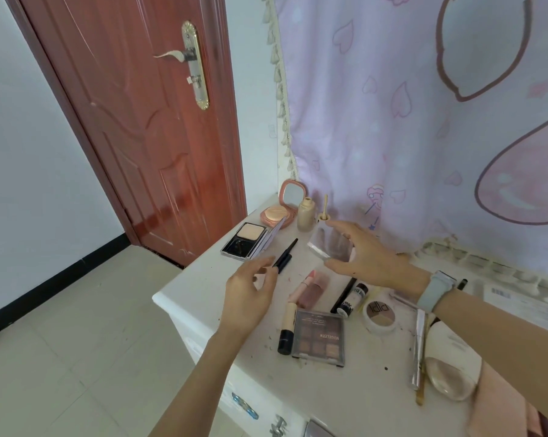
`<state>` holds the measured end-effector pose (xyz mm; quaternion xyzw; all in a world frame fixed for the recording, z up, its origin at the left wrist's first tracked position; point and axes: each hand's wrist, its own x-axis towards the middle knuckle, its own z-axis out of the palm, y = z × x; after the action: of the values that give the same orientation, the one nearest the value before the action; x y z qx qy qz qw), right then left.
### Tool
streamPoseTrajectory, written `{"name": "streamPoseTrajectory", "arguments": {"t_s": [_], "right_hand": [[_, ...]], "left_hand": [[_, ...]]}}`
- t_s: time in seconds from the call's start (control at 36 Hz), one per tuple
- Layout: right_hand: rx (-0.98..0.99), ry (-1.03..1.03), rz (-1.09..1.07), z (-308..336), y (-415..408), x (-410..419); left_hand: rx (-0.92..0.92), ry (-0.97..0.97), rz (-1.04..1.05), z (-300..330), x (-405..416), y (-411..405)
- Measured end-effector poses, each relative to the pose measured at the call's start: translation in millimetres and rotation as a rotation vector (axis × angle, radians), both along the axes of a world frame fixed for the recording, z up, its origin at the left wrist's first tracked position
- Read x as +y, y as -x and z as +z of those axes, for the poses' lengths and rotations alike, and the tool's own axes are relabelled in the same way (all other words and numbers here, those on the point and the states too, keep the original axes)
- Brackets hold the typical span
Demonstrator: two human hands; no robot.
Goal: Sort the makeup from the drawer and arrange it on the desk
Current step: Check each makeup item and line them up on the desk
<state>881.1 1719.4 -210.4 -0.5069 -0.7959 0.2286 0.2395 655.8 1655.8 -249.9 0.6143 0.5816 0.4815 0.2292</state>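
A clear, faceted bottle [331,242], probably glass though blurred, is gripped by the right hand [371,255] above the counter [203,285], near the foundation bottle [306,215]. It is judged rigid, smooth and breakable; its flat sides are best held. The left hand [250,294] is held loose and holds nothing.

Pictured inside a home bedroom: white dressing desk [203,298] strewn with makeup, set just right of a red-brown panelled door [134,121], backed by a pink heart-print curtain [408,121], above pale floor tiles [61,357].
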Motion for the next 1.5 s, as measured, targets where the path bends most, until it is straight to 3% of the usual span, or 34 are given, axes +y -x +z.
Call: {"name": "streamPoseTrajectory", "arguments": {"t_s": [0.08,0.14,0.33,0.47,0.58,0.69,0.78,1.03,1.5], "right_hand": [[0.073,0.013,0.081,7.6,14.5,-20.8],[0.076,0.007,0.118,10.3,26.5,-34.3],[0.202,0.146,0.222,19.4,37.5,-54.6],[0.067,-0.055,0.34,20.7,38.9,-63.1],[0.079,-0.207,0.249,14.4,48.1,-61.5],[0.273,-0.237,0.15,18.3,57.9,-61.6],[0.292,-0.239,0.187,22.1,65.4,-64.1],[0.128,-0.175,0.296,17.1,70.8,-64.4],[-0.006,-0.218,0.323,11.9,92.2,-62.4]], "left_hand": [[-0.426,0.217,-0.179,22.1,-10.1,-8.1],[-0.568,0.26,-0.233,28.9,-16.2,-13.7],[-0.814,0.305,-0.071,29.1,-19.8,-1.1],[-0.988,0.454,-0.148,33.8,-19.9,11.4],[-1.123,0.474,-0.215,37.0,-20.4,8.8],[-0.993,0.416,-0.356,39.9,-25.5,4.5],[-0.874,0.383,-0.334,37.9,-27.6,1.7],[-1.222,0.497,-0.29,30.9,-30.5,6.8],[-1.255,0.5,-0.266,19.1,-34.1,18.7]]}}
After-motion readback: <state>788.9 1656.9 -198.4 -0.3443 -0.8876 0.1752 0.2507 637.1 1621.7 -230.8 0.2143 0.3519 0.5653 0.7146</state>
